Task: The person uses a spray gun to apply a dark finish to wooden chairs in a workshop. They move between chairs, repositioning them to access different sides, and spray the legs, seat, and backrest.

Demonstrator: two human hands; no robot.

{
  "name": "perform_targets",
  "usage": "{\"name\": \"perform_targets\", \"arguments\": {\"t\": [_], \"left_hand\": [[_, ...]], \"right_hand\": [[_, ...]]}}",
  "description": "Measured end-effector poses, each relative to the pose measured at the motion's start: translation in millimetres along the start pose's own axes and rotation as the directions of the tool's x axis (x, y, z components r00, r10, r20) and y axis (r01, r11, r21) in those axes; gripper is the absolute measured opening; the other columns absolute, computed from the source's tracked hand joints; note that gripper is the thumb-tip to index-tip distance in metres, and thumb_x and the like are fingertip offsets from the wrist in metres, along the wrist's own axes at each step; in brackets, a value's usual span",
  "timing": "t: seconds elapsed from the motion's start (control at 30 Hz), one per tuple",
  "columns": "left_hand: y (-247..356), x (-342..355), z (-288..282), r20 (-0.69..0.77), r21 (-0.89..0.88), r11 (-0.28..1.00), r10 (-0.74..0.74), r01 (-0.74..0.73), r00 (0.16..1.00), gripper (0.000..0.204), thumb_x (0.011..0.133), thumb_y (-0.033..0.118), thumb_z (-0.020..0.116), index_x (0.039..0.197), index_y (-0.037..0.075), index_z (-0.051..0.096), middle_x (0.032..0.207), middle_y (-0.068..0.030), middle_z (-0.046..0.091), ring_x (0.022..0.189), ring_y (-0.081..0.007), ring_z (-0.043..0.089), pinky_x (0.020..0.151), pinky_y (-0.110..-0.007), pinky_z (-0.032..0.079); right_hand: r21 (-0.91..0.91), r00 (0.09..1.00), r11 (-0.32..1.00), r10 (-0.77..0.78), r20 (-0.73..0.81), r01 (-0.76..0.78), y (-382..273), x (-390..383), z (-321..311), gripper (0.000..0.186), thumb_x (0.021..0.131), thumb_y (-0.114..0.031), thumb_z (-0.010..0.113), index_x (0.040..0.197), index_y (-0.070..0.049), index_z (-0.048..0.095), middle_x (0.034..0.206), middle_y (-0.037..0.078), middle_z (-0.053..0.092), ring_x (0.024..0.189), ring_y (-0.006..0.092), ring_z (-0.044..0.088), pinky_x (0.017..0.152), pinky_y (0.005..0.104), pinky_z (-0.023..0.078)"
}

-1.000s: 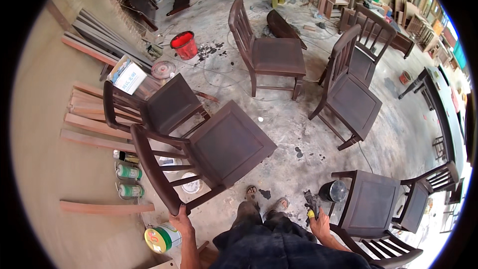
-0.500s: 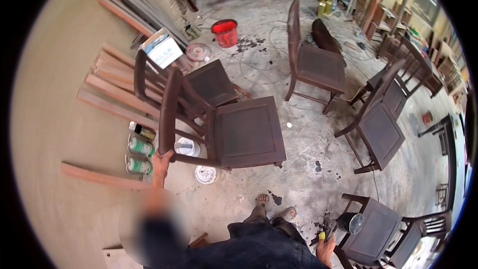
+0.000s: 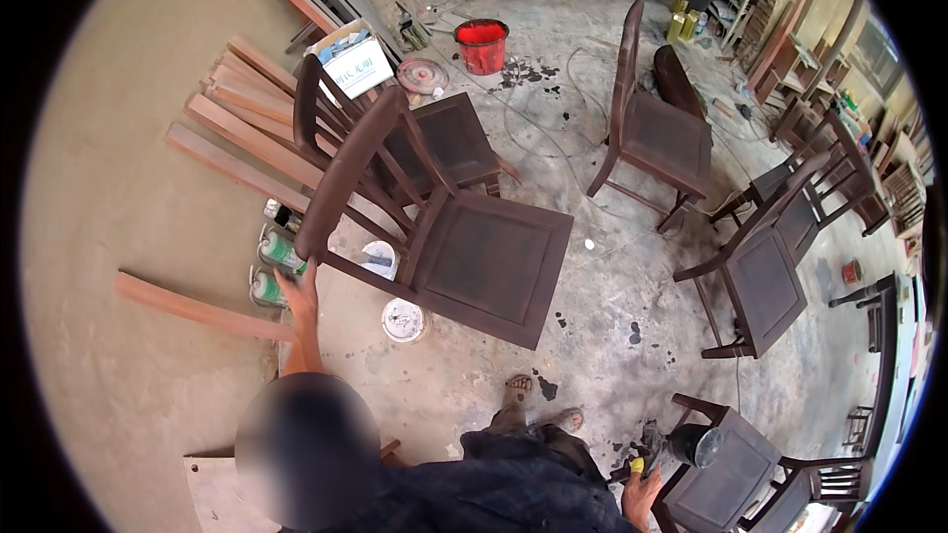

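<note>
A dark brown wooden chair (image 3: 484,252) stands in front of me, its slatted back toward the left and its seat angled toward me. My left hand (image 3: 299,294) is at the lower end of its top rail, touching or very close to it, with fingers spread rather than wrapped round. Low on the right, my right hand (image 3: 642,495) is closed round what looks like a spray gun (image 3: 649,437) with a black round cup (image 3: 697,446) and a yellow part. It is beside another dark chair seat (image 3: 726,469). The grip's details are partly hidden.
A second chair (image 3: 444,138) stands close behind the first; more chairs (image 3: 652,133) stand to the right. White tubs (image 3: 405,320), green-labelled bottles (image 3: 267,287) and wooden boards (image 3: 232,166) lie left. A red bucket (image 3: 482,47) and a hose (image 3: 523,138) are farther off.
The near chair has turned, its near seat corner swinging toward me. My left hand has gone from gripping the rail to spread fingers. The right hand hardly moved; the view shifted slightly.
</note>
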State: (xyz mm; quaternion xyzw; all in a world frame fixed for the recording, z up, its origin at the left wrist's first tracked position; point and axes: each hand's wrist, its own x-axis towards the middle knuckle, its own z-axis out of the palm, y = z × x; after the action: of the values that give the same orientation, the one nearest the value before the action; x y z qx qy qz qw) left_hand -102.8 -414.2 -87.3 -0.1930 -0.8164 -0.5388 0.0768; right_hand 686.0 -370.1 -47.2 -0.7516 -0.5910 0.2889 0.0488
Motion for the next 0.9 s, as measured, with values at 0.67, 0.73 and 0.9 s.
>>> {"name": "perform_targets", "arguments": {"t": [0.67,0.73,0.9], "left_hand": [[-213,-503,-22,0.359,0.761,0.507,-0.849,0.405,0.389,0.064,0.08,0.047,0.075,0.117,-0.004,0.068,0.104,-0.0292,0.07,0.105,-0.0435,0.067,0.092,-0.047,0.053],[-268,-469,24,0.345,0.736,0.549,-0.807,0.396,0.479,0.066,0.08,0.048,0.076,0.116,-0.006,0.068,0.105,-0.0288,0.07,0.106,-0.0444,0.066,0.092,-0.049,0.053],[-380,-363,138,0.18,0.06,0.28,-0.947,0.958,0.266,0.042,0.093,0.042,0.069,0.089,0.002,0.059,0.068,-0.0058,0.052,0.056,-0.0167,0.053,0.048,-0.029,0.047]], "right_hand": [[-0.077,0.9,0.897,-0.436,0.007,0.435,34,119,92,0.05,0.093,-0.03,0.066,0.113,0.015,0.06,0.075,0.027,0.066,0.068,0.0461,0.063,0.067,0.0513,0.048],[0.079,0.9,0.987,-0.157,0.406,0.137,-52,116,78,0.045,0.102,-0.027,0.058,0.132,0.005,0.053,0.109,0.022,0.069,0.092,0.0292,0.068,0.081,0.0404,0.053],[0.096,0.895,0.995,-0.049,0.443,0.007,-28,115,135,0.04,0.103,-0.028,0.057,0.128,0.004,0.056,0.108,0.016,0.069,0.097,0.0229,0.066,0.083,0.0378,0.053]]}}
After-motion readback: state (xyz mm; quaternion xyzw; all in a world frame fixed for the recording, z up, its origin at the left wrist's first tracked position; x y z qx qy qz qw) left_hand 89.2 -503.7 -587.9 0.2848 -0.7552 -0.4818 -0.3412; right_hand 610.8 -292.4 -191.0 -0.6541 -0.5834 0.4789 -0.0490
